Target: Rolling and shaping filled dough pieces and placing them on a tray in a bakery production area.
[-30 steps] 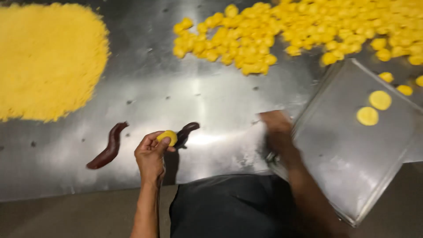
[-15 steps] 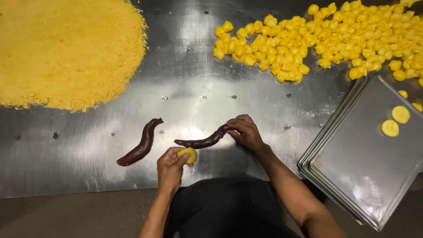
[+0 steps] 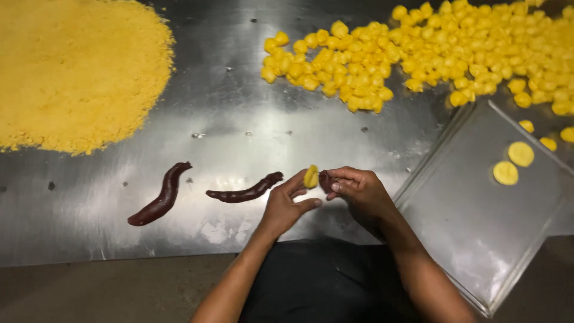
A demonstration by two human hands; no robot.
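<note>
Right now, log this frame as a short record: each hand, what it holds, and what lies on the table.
left hand: holds a yellow dough piece
right hand: pinches a dark filling bit
dark rolls: short roll, long roll, both on the steel table
yellow crumb heap: top left
yellow dough pile: top right
metal tray: right, with flat yellow discs

small yellow dough piece, dark filling bit, touching

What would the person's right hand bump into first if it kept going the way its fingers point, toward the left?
Most likely the yellow dough piece pinched in the left hand. The right hand holds a small dark piece almost against it. Whether the two already touch is unclear from above.
</note>
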